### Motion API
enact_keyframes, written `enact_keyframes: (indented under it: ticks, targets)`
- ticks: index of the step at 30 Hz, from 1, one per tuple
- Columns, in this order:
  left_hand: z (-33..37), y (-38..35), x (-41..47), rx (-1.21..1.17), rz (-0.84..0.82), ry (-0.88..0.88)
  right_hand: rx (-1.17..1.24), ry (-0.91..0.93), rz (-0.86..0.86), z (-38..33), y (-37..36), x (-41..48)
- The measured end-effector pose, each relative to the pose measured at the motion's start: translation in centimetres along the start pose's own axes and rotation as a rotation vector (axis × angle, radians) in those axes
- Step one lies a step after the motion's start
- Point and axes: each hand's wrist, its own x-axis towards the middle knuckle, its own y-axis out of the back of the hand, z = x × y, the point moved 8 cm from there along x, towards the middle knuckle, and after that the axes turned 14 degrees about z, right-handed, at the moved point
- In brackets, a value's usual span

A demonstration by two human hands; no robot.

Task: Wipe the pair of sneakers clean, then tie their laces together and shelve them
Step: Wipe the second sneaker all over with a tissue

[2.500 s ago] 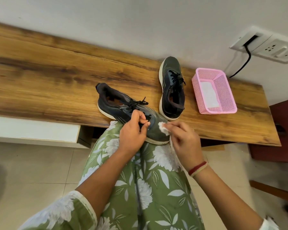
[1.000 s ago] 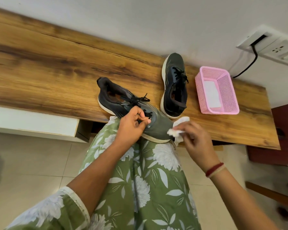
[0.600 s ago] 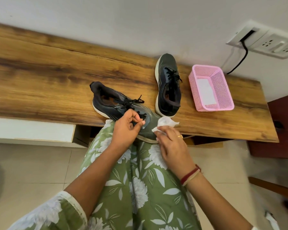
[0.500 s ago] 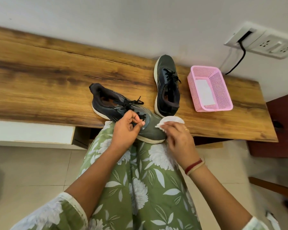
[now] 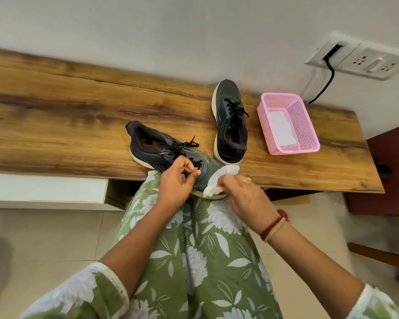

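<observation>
Dark grey lace-up sneaker (image 5: pixel 157 153): wooden worktop (image 5: pixel 55 125) front edge, left of pink plastic mesh basket (image 5: pixel 309 125); left hand (image 5: pixel 174 180) fingers pinching its black lace (image 5: pixel 182 146), right hand (image 5: pixel 242 196) fingers clutching white wipe (image 5: pixel 227 170) against toe.

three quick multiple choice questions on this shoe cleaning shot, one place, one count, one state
1. On the wooden tabletop, the pink plastic mesh basket sits: A) at its left end B) right of the far dark lace-up sneaker C) between the two sneakers
2. Sneakers on it: A) one B) two C) three
3. The right hand grips: A) a crumpled white wipe B) a brush C) nothing
B, it stands at that sneaker's right; B, the near sneaker plus the far one; A, wipe pressed on the near toe while the left hand pinches a black lace.
</observation>
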Motion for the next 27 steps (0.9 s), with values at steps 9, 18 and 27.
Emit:
enact_keyframes:
  ticks: [9, 18, 27]
  targets:
    - [0.2, 0.0, -0.1, 0.014, -0.009, -0.012, -0.048, -0.034, -0.012, 0.5, 0.0, -0.2]
    - [0.1, 0.1, 0.1, 0.044, -0.002, -0.033, -0.045, -0.026, 0.071, 1.3, 1.2, -0.1]
    - [-0.2, 0.0, 0.1, 0.026, -0.009, -0.031, -0.107, -0.083, 0.108, 1.4, 0.9, 0.6]
